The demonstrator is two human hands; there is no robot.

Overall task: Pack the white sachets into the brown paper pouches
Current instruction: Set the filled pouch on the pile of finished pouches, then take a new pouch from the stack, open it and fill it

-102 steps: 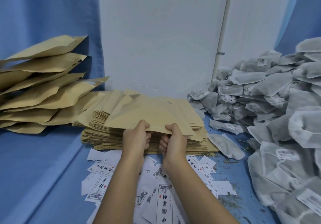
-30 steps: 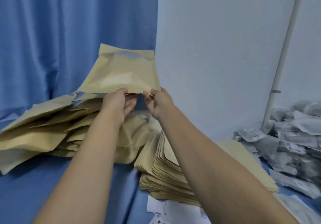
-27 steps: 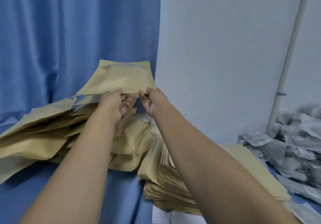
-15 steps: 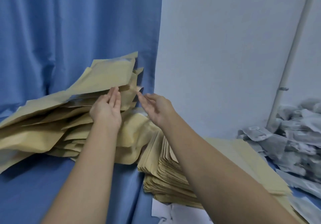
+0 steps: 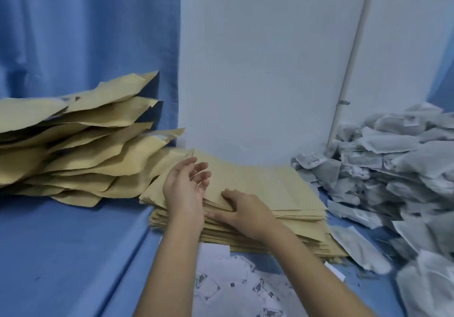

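The left hand (image 5: 184, 189) hovers, fingers loosely curled, over the flat pouch stack (image 5: 270, 189). The right hand (image 5: 245, 211) lies at its near edge, thumb on top; whether it grips is unclear.

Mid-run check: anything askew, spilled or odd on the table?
Nothing looks damaged. The pouches on the left lie in a splayed, leaning heap. Loose paper slips are scattered in front of the flat pouch stack, and the sachet heap on the right spills down toward it.

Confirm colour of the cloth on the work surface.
Plain blue cloth; head view shows it best.
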